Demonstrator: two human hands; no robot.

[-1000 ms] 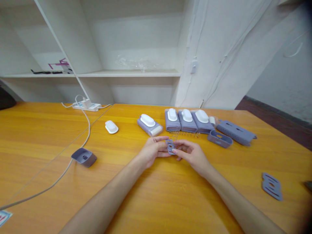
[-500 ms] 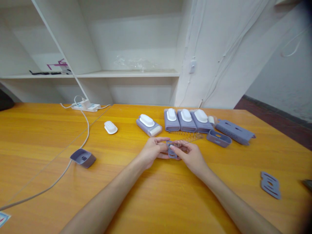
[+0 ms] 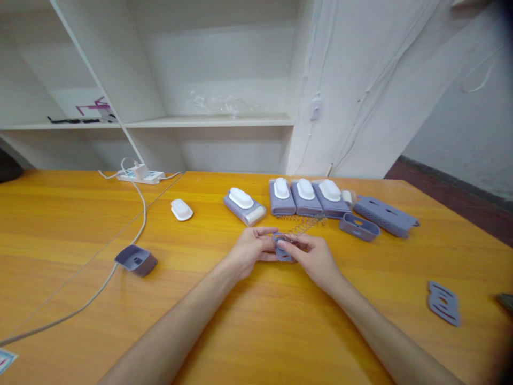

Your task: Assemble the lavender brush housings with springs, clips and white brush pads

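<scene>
Between my two hands, above the table's middle, is a small grey-purple slotted plate [image 3: 284,253]. My left hand [image 3: 250,248] grips its left side with bent fingers. From the right, my right hand [image 3: 315,256] presses its thumb on the plate's face, fingers curled behind. A thin metal coil spring [image 3: 304,225] runs from the plate up and to the right; its near end is partly hidden by my fingers. Another stretch of spring [image 3: 292,217] lies behind, along the front of the purple cases. A similar slotted plate [image 3: 444,303] lies flat at the right.
Purple cases with white oval caps [image 3: 306,190] stand in a row behind my hands; another capped case [image 3: 243,206] lies left of them. Right are an oval purple ring [image 3: 359,227] and a long perforated shell [image 3: 387,215]. Left: a white cap [image 3: 181,209], purple cup [image 3: 136,260], cable [image 3: 145,214], power strip [image 3: 142,175].
The loose end of the spring has swung left and upward, now rising more steeply from the plate. Both hands stay almost in place, still holding the plate.
</scene>
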